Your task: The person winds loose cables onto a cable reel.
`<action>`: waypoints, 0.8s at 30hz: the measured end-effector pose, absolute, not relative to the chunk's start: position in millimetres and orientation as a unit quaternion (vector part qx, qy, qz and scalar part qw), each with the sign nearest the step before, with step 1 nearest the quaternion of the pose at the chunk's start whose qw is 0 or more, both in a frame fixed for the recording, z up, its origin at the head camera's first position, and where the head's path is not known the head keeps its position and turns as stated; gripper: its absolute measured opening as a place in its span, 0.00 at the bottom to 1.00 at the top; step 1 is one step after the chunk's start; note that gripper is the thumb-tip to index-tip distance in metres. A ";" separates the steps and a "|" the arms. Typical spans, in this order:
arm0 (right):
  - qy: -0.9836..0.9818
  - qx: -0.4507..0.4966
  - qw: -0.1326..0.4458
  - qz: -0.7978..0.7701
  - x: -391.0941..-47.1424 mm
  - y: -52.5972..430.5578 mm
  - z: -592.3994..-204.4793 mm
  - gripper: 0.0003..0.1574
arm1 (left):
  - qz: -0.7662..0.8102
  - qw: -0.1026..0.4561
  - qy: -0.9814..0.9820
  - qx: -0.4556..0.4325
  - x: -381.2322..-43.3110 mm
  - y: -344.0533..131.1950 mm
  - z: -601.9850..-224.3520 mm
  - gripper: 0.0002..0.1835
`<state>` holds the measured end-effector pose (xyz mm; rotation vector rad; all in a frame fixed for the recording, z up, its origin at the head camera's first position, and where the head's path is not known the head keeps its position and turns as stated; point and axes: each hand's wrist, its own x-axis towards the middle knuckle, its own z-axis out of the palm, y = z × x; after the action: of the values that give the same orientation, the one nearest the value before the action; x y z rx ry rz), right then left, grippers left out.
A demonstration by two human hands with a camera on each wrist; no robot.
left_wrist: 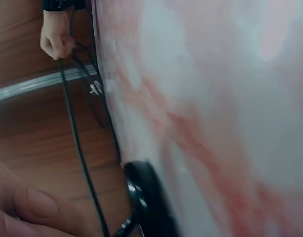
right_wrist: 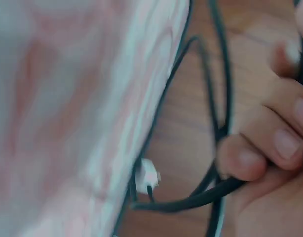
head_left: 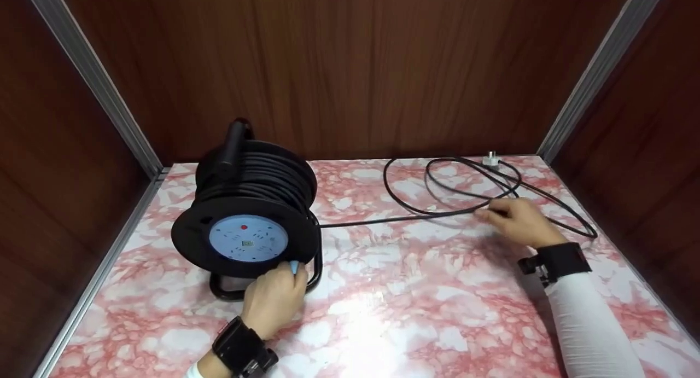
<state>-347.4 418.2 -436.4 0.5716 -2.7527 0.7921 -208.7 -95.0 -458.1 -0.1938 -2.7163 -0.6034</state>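
Note:
A black cable reel (head_left: 188, 233) with a pale blue socket face (head_left: 232, 238) stands on the left of the table, wound with black cable. At its lower front edge my left hand (head_left: 276, 301) grips the small blue crank knob (head_left: 294, 267), which the fingers mostly cover. A stretch of cable (head_left: 377, 220) runs taut from the drum to my right hand (head_left: 519, 222). In the right wrist view, curled fingers (right_wrist: 284, 143) of that hand hold the cable (right_wrist: 206, 198). Blurred fingers (left_wrist: 38, 205) of the left hand show in the left wrist view.
Loose cable loops (head_left: 429, 178) lie at the back right, ending in a white plug (head_left: 490, 160). The reel's black tube stand (head_left: 227, 295) rests on the red-and-white marbled table (head_left: 383, 323). Dark wooden panels (head_left: 350, 71) with metal corner strips enclose the back and sides.

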 end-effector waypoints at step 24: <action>-0.959 0.168 0.026 0.225 -352.7 427.4 -448.9 0.27 | -0.295 0.025 -0.954 0.052 -197.7 -161.9 -456.5 0.28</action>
<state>-352.7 427.4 -448.9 0.5190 -2.9654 0.6952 -197.7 -161.9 -456.5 0.1599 -2.9500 -0.9125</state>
